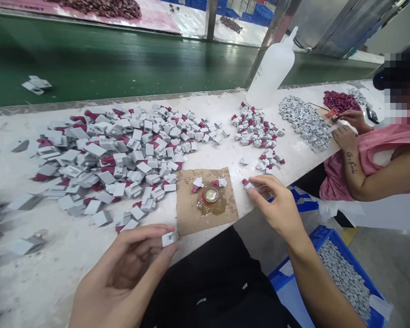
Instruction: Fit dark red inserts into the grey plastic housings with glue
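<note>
My left hand pinches a small grey plastic part between thumb and fingertips, just off the near left corner of a cardboard piece. Past the cardboard's right edge, my right hand is closed on a small maroon-and-grey part. A bottle cap sits on the cardboard in a wet, shiny puddle. Two maroon-and-grey pieces lie behind the cap. Left of the cardboard spreads a large heap of grey and maroon parts.
A smaller pile of assembled parts lies near a white squeeze bottle. A green conveyor belt runs behind the table. At right, a person in pink works beside more piles. A blue crate of grey parts stands below.
</note>
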The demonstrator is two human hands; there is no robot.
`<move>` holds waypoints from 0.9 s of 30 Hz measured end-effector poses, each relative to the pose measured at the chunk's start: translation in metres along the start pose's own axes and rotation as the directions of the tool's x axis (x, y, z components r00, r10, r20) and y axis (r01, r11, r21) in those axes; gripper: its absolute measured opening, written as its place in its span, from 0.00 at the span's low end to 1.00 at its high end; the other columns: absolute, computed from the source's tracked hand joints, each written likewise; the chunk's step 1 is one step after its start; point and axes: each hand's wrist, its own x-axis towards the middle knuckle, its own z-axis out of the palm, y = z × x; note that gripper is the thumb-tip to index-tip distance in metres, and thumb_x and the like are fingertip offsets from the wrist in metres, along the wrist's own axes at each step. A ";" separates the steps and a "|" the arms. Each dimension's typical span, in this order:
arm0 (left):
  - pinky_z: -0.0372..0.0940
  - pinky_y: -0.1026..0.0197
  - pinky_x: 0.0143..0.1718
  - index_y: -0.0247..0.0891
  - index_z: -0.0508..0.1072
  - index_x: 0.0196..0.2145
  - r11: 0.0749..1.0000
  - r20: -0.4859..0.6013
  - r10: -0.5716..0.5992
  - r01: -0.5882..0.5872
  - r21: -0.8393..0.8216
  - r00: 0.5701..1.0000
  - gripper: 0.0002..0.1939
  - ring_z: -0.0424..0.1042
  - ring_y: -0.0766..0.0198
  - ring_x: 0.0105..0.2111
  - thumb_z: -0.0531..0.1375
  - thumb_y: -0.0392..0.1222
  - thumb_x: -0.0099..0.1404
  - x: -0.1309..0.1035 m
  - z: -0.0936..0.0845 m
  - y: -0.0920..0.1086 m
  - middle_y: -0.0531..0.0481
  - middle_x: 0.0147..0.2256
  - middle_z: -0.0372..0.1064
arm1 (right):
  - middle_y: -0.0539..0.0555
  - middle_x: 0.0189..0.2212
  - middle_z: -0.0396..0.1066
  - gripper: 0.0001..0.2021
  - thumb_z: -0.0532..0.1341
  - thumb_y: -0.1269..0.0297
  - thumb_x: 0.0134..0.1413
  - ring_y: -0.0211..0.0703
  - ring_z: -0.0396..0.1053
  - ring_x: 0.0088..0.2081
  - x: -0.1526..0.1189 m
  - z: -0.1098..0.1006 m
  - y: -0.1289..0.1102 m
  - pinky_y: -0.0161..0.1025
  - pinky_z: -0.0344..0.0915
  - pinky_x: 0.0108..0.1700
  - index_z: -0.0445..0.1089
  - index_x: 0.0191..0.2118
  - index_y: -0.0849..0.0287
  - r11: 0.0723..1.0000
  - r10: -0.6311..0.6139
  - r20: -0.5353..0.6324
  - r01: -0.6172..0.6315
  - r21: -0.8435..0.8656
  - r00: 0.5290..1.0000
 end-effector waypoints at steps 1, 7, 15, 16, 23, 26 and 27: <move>0.88 0.62 0.47 0.52 0.88 0.47 1.000 0.018 0.001 0.000 -0.021 1.000 0.15 0.92 0.49 0.47 0.80 0.52 0.64 -0.001 0.000 0.000 0.50 0.48 0.89 | 0.58 0.53 0.86 0.11 0.72 0.54 0.71 0.55 0.82 0.49 0.002 -0.001 -0.001 0.52 0.79 0.51 0.87 0.51 0.51 1.000 -0.006 0.013 0.006 -0.017 1.000; 0.86 0.65 0.50 0.48 0.85 0.44 0.992 -0.002 -0.104 0.103 -0.074 0.995 0.15 0.90 0.56 0.44 0.81 0.55 0.67 0.001 0.003 0.012 0.51 0.48 0.88 | 0.56 0.46 0.88 0.08 0.73 0.58 0.69 0.55 0.84 0.44 0.001 -0.006 -0.012 0.52 0.81 0.48 0.90 0.49 0.49 1.000 -0.001 0.028 0.001 0.004 1.000; 0.86 0.59 0.46 0.44 0.85 0.49 0.986 0.172 -0.105 0.125 -0.109 0.979 0.20 0.89 0.53 0.42 0.78 0.59 0.71 0.020 0.015 0.029 0.45 0.43 0.87 | 0.52 0.46 0.90 0.11 0.74 0.70 0.71 0.52 0.88 0.47 -0.014 0.009 -0.059 0.50 0.86 0.51 0.91 0.50 0.46 0.953 -0.202 0.064 0.181 0.245 0.977; 0.86 0.59 0.47 0.44 0.85 0.49 0.985 0.181 -0.097 0.121 -0.124 0.979 0.19 0.89 0.53 0.43 0.78 0.58 0.71 0.021 0.018 0.030 0.45 0.44 0.86 | 0.52 0.46 0.90 0.11 0.73 0.71 0.72 0.51 0.88 0.47 -0.014 0.011 -0.063 0.48 0.86 0.50 0.91 0.50 0.46 0.950 -0.212 0.075 0.188 0.248 0.974; 0.84 0.65 0.47 0.45 0.86 0.49 0.973 0.209 -0.053 0.098 -0.211 0.977 0.14 0.88 0.59 0.42 0.78 0.52 0.72 0.027 0.030 0.032 0.48 0.44 0.86 | 0.54 0.46 0.88 0.13 0.71 0.73 0.74 0.50 0.88 0.48 -0.010 0.023 -0.065 0.46 0.87 0.48 0.91 0.52 0.48 0.944 -0.273 0.111 0.243 0.223 0.956; 0.84 0.63 0.47 0.44 0.87 0.49 0.978 0.221 -0.059 0.101 -0.185 0.973 0.14 0.88 0.58 0.42 0.78 0.52 0.72 0.030 0.030 0.032 0.47 0.44 0.86 | 0.54 0.46 0.88 0.13 0.70 0.73 0.74 0.51 0.88 0.48 -0.009 0.024 -0.066 0.46 0.87 0.48 0.91 0.52 0.48 0.943 -0.288 0.113 0.261 0.205 0.951; 0.85 0.63 0.47 0.44 0.87 0.49 0.979 0.226 -0.058 0.100 -0.178 0.972 0.14 0.88 0.58 0.42 0.78 0.52 0.72 0.031 0.030 0.032 0.47 0.44 0.87 | 0.54 0.46 0.88 0.13 0.71 0.72 0.74 0.51 0.87 0.48 -0.009 0.024 -0.067 0.46 0.87 0.49 0.91 0.52 0.47 0.943 -0.287 0.114 0.260 0.206 0.951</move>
